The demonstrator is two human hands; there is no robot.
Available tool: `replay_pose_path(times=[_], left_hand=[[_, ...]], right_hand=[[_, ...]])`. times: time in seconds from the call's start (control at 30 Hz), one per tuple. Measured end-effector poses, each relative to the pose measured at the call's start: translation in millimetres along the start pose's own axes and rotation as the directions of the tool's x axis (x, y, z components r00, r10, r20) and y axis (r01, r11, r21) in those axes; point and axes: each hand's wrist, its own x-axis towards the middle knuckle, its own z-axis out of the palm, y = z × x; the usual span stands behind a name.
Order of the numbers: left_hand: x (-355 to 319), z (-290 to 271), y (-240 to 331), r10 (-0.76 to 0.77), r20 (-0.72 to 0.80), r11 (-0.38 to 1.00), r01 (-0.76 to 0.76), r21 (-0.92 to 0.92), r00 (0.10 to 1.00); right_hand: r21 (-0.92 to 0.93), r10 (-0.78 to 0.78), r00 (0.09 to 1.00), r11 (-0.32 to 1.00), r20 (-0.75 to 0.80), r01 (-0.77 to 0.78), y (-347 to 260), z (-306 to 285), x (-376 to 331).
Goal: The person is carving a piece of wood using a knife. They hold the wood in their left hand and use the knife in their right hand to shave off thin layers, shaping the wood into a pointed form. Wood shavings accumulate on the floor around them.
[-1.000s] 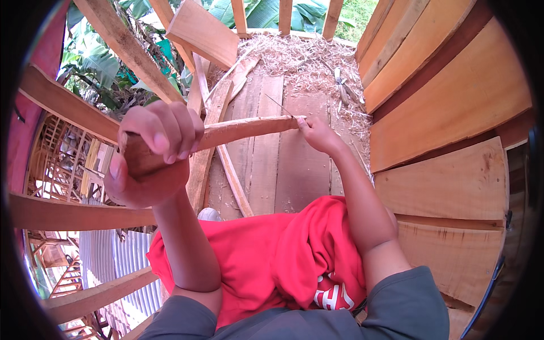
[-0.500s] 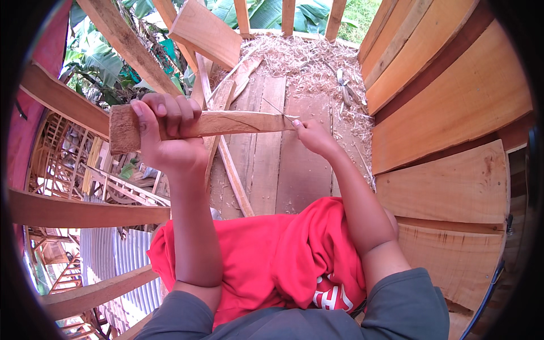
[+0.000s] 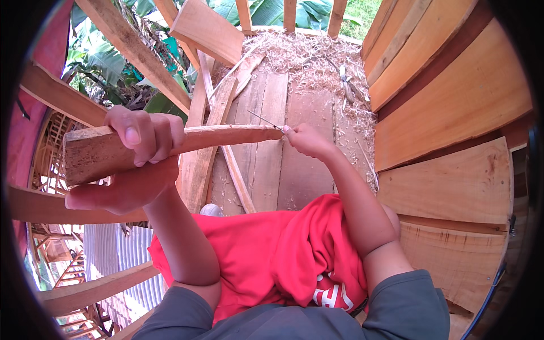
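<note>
Narrowing toward the right hand (image 3: pixel 307 140), the brown wood (image 3: pixel 212 137) looks rough-ended.

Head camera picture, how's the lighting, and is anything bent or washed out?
Head view: wall boards bow near the black rim; head view: the corrugated sheet, lower left, looks pale and overbright; head view: the held wood is lighter on top than its side.

Floor: brown wooden planks (image 3: pixel 306 178), littered at the far end with a heap of pale, curled wood shavings (image 3: pixel 323 62). A narrow, pale wooden strip (image 3: pixel 237 178) lies across the planks. Right side: wall of wide, orange-brown wooden boards (image 3: pixel 453 96), gaps visible between some. Left side: grey corrugated metal sheet (image 3: pixel 99 249) beyond brown wooden rails (image 3: pixel 34 205). Beyond the far left corner: broad-leaved green plants (image 3: pixel 99 59).
</note>
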Motion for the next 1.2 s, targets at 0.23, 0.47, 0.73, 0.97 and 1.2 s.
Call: replay_pose_path(times=[0.23, 0.47, 0.73, 0.97, 1.2], left_hand=[[0.3, -2.3, -2.5, 0.015, -0.027, 1.000, -0.015, -0.019, 1.000], [0.2, 5.4, -8.7, 0.026, -0.122, 0.999, -0.029, -0.025, 0.992], [-0.3, 0.1, -6.1, 0.040, -0.142, 0.996, -0.050, -0.069, 0.989], [-9.0, -2.6, -3.9, 0.032, -0.265, 0.996, -0.052, -0.070, 0.964], [-9.1, -5.5, -4.0, 0.032, -0.261, 0.997, -0.050, -0.063, 0.965]], right_hand=[[0.049, 0.052, 0.994, 0.998, -0.093, -0.048, -5.2, 12.9, -7.3], [0.037, -0.061, 0.989, 0.997, -0.135, 0.067, 16.7, 35.6, 9.9], [0.132, -0.193, 0.969, 0.968, -0.156, 0.214, 14.2, 47.3, 17.5], [0.110, -0.182, 0.965, 0.973, -0.190, 0.205, -1.8, 44.5, 13.5], [0.121, -0.305, 0.945, 0.940, -0.119, 0.319, -1.8, 50.1, 16.0]])
